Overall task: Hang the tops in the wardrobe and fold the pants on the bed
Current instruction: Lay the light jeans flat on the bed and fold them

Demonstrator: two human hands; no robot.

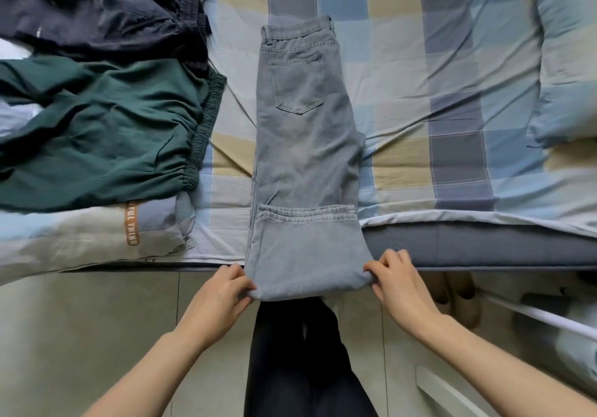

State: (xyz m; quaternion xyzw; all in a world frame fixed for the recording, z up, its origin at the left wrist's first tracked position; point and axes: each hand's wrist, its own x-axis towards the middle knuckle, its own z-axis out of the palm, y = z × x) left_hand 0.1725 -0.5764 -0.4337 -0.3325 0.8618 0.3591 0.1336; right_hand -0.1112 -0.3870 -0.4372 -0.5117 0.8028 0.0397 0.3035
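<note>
Jeans (303, 145) lie between both hands; left hand (223, 294) & right hand (399, 282) each pinch folded end's corners.

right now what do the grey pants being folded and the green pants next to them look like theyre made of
The grey pants look like washed denim: matte, faded in patches, with contrast-stitched seams and a patch pocket. The green pants look like a thin, smooth woven fabric, maybe cotton or a synthetic blend; it drapes in soft wrinkles and has a gathered elastic waistband.
</note>
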